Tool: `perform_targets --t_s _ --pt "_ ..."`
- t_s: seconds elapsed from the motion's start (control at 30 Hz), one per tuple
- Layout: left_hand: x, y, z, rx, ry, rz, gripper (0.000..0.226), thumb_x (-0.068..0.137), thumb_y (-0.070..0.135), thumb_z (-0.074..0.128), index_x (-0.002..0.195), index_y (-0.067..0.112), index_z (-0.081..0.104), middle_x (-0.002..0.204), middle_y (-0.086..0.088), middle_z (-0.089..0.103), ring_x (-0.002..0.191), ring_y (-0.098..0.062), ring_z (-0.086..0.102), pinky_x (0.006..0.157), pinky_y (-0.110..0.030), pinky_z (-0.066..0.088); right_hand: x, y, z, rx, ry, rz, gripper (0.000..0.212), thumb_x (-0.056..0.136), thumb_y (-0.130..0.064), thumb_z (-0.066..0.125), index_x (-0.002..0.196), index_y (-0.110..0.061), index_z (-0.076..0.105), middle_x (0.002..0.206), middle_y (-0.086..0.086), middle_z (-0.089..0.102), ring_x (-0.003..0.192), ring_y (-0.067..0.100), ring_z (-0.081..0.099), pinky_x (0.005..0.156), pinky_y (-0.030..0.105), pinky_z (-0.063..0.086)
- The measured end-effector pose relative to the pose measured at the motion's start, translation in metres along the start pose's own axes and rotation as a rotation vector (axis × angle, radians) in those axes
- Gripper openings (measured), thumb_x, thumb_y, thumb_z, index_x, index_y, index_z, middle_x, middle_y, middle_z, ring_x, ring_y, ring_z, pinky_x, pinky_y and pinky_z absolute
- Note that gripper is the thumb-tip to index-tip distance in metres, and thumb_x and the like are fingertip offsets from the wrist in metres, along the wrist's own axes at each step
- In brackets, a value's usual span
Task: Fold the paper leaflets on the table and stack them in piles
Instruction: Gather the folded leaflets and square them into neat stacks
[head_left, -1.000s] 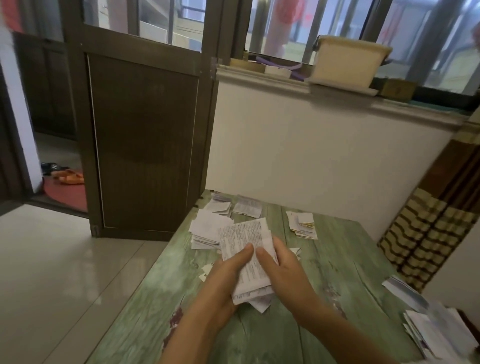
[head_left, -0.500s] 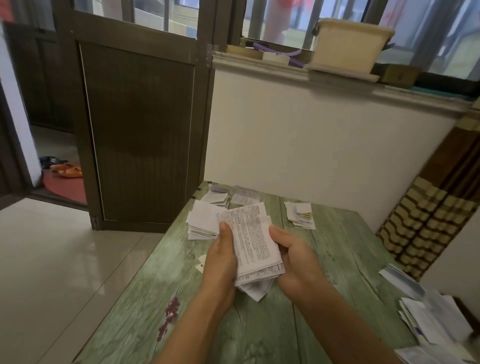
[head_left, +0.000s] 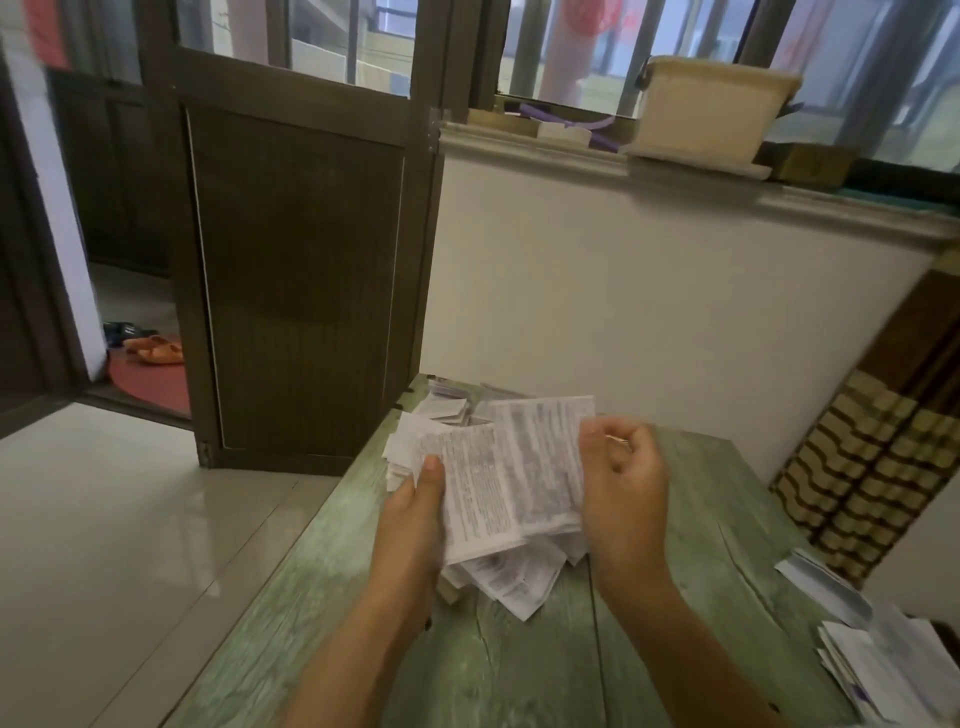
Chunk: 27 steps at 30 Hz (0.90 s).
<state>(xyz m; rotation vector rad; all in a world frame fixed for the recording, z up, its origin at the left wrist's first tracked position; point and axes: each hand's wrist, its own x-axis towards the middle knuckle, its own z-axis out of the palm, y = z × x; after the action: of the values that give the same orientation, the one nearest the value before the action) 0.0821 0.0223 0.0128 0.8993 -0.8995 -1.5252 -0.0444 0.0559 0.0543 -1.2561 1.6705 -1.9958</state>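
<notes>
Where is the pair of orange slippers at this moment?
In the head view the orange slippers lie on the floor at the far left, at the far edge of the red mat, beyond the brown door.

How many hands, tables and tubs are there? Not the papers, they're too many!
Hands: 2 (left hand, right hand, both holding leaflets)
Table: 1
Tub: 1
Total: 4

Single view: a wide-angle camera on the person's head faces forward and down across the table (head_left: 519, 670). The left hand (head_left: 415, 519), right hand (head_left: 626, 488) and leaflets (head_left: 509, 478) lie nearest, toward 6 o'clock. The door (head_left: 301, 286) is at 10 o'clock and the windowsill (head_left: 571, 150) at 1 o'clock.
</notes>
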Motion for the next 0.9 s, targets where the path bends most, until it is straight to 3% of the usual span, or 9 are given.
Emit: perform_targets --t_s 0.13,0.2,0.33,0.47,0.57,0.67,0.73,0.83,0.9 --pt "-0.01 0.001 0.013 -0.116 -0.06 -0.072 0.044 0.096 0.05 0.027 0.093 0.026 0.064 0.082 0.002 0.074 0.08 -0.017 0.069 0.065 -0.03 0.055 -0.027 0.022 0.029 -0.45 0.013 -0.35 0.007 0.092 -0.025 0.053 0.09 -0.019 0.055 0.071 -0.006 0.062 0.055 0.006 0.058 0.045 0.011 0.041" --pt "-0.013 0.0 0.017 -0.071 -0.079 -0.029 0.039 0.093 0.05 0.033 0.094 0.026 0.065 0.087 0.0 0.074 0.082 -0.02 0.07 0.071 -0.034 0.057 -0.031 0.029 0.036 -0.451 0.101 -0.363 0.005 0.09 -0.02 0.059 0.086 -0.017 0.057 0.071 -0.004 0.06 0.058 0.011 0.057 0.049 0.011 0.037" --pt "-0.01 -0.006 0.019 0.12 0.031 0.075 0.01 0.093 0.035 0.048 0.087 0.037 0.055 0.086 0.016 0.064 0.081 -0.005 0.063 0.07 -0.022 0.053 -0.032 0.035 0.043 -0.421 0.228 -0.324 0.012 0.088 -0.012 0.062 0.083 -0.016 0.052 0.086 -0.007 0.045 0.079 0.011 0.046 0.068 0.017 0.038" --pt "-0.014 -0.014 0.022 -0.022 0.084 -0.107 0.019 0.094 0.036 0.048 0.09 0.022 0.059 0.086 0.006 0.066 0.08 -0.013 0.065 0.064 -0.025 0.053 -0.038 0.031 0.043 -0.181 -0.056 -0.09 0.023 0.095 -0.014 0.049 0.081 -0.029 0.039 0.079 -0.013 0.049 0.073 -0.006 0.053 0.062 0.004 0.04" --pt "-0.01 -0.012 0.015 -0.144 0.255 -0.178 0.022 0.095 0.032 0.049 0.104 0.012 0.057 0.092 -0.006 0.065 0.084 -0.023 0.064 0.074 -0.038 0.054 -0.023 0.033 0.033 -0.195 -0.305 0.036 0.01 0.095 -0.016 0.05 0.094 -0.024 0.044 0.082 -0.013 0.052 0.071 -0.015 0.053 0.06 0.003 0.041" --pt "0.001 -0.003 -0.003 -0.146 0.415 -0.101 0.018 0.094 0.029 0.052 0.087 0.013 0.058 0.086 -0.003 0.065 0.083 -0.021 0.064 0.084 -0.041 0.052 0.026 0.05 0.007 -0.249 -0.013 0.223 0.021 0.093 -0.022 0.056 0.107 -0.008 0.051 0.091 0.0 0.062 0.07 0.0 0.054 0.055 0.015 0.04" --pt "0.009 -0.001 -0.012 -0.097 0.484 -0.044 0.017 0.093 0.032 0.055 0.083 0.019 0.057 0.092 -0.005 0.066 0.09 -0.024 0.064 0.09 -0.044 0.051 0.052 0.065 -0.011 -0.415 0.094 0.402 0.048 0.091 -0.039 0.056 0.118 -0.001 0.048 0.112 0.012 0.062 0.09 0.022 0.061 0.066 0.026 0.042" --pt "0.009 -0.001 -0.011 -0.016 0.472 -0.019 0.015 0.093 0.031 0.054 0.083 0.02 0.057 0.097 -0.008 0.066 0.094 -0.027 0.064 0.088 -0.042 0.051 0.058 0.086 -0.021 -0.719 -0.046 0.619 0.078 0.089 -0.061 0.042 0.134 0.002 0.037 0.133 0.02 0.048 0.118 0.034 0.05 0.091 0.038 0.04" --pt "0.006 -0.006 -0.007 0.023 0.4 -0.045 0.015 0.093 0.029 0.054 0.091 0.015 0.059 0.096 -0.008 0.066 0.093 -0.028 0.064 0.085 -0.041 0.051 0.053 0.094 -0.019 -0.717 -0.129 0.66 0.073 0.09 -0.058 0.045 0.132 0.001 0.042 0.133 0.018 0.05 0.108 0.03 0.053 0.088 0.035 0.041"
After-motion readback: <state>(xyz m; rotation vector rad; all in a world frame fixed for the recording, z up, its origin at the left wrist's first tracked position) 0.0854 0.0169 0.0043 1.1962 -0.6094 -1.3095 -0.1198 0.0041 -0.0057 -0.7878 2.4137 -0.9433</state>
